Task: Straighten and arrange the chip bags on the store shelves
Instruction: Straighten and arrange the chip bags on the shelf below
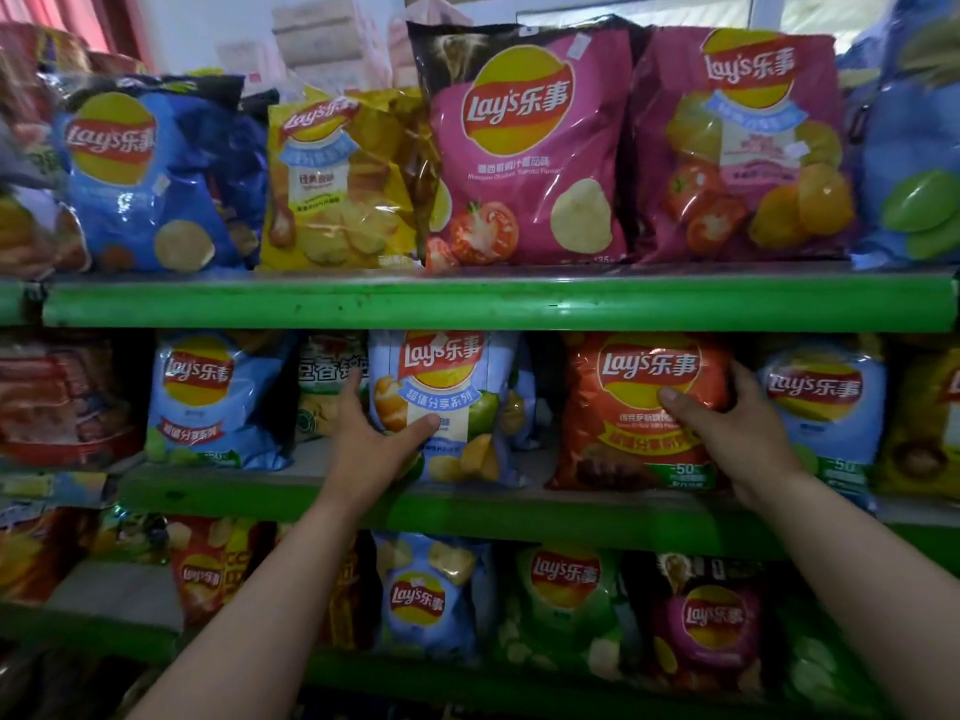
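On the middle green shelf (467, 504) a light blue chip bag (457, 366) stands upright. My left hand (371, 439) grips its lower left side, thumb across the front and fingers behind its left edge. To the right stands an orange-red chip bag (613, 433). My right hand (732, 428) holds that bag's right edge, thumb on the front just below the logo. Both bags rest on the shelf with a gap between them.
The top shelf (493, 301) carries blue, yellow and two pink bags. More light blue bags (208, 402) (826, 407) flank the held ones. A green-white bag (324, 387) sits behind my left hand. The bottom shelf holds several mixed bags.
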`<state>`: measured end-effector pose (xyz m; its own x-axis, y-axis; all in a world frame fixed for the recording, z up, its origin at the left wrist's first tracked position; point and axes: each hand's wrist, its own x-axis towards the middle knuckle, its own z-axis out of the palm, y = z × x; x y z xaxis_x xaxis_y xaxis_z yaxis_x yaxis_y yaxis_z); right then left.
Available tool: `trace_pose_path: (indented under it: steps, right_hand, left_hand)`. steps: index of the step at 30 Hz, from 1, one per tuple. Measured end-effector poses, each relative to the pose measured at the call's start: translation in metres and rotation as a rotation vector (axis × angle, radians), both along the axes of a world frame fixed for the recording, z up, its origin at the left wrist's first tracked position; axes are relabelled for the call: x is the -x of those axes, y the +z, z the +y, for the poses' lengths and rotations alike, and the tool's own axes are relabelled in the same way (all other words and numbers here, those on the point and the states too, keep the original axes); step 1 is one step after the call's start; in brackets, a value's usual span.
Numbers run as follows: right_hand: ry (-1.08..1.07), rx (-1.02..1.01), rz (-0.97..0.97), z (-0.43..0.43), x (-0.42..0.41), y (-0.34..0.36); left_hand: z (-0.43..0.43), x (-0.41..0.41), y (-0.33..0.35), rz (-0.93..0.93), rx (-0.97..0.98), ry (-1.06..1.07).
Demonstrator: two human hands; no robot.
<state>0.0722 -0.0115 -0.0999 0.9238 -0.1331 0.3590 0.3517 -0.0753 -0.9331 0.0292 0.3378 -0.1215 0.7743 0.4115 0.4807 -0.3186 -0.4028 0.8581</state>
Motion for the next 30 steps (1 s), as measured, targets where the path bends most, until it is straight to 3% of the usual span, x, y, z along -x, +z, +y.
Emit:
trace_pose_path:
  steps: [8, 13, 19, 26, 30]
  right_hand:
    - [-0.036, -0.047, 0.119, -0.030, 0.015, 0.012]
    - [0.074, -0.079, 0.219, -0.055, 0.031, 0.012]
    - [0.055, -0.089, 0.220, -0.083, 0.047, 0.005]
    - [0.155, -0.121, 0.280, -0.103, 0.059, 0.001]
    - [0.242, -0.099, 0.288, -0.094, 0.061, 0.001]
  left_hand:
    - [-0.005, -0.008, -0.005, -0.015, -0.010, -0.012]
    - [-0.010, -0.016, -0.008, -0.035, -0.004, -0.032]
    - [-0.026, -0.018, -0.010, -0.024, 0.012, -0.056]
    - [-0.091, -0.034, -0.007, 0.000, -0.043, -0.102]
    - [-0.138, -0.040, -0.004, 0.043, -0.112, -0.025]
